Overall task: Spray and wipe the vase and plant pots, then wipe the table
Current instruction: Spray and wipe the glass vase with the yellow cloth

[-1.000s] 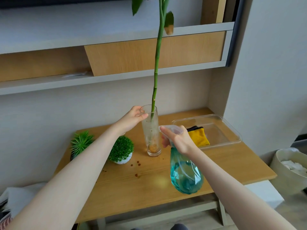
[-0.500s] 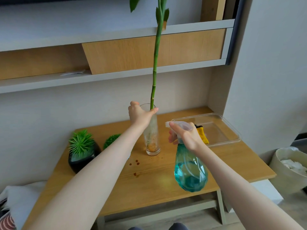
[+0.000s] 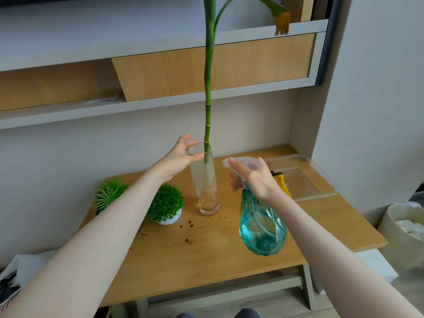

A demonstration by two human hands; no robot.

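A tall clear glass vase (image 3: 205, 187) with a long green bamboo stalk (image 3: 209, 88) stands upright on the wooden table (image 3: 206, 255). My left hand (image 3: 177, 158) pinches the vase's rim with thumb and fingers. To the right my right hand (image 3: 251, 177) grips the trigger head of a teal spray bottle (image 3: 262, 228), lifted above the table with its nozzle facing the vase. A round green plant in a white pot (image 3: 166, 206) sits left of the vase. A spiky plant in a dark pot (image 3: 109, 193) is partly hidden behind my left forearm.
A clear plastic tray (image 3: 321, 180) at the back right holds a yellow cloth (image 3: 281, 182). Brown spots (image 3: 189, 241) dot the tabletop in front of the vase. Shelves run along the wall above. A pale bin (image 3: 403, 232) stands right of the table.
My left hand has shifted from gripping the vase's top to pinching its rim. The stalk's leaves have turned round. The spray bottle has stayed close to the vase.
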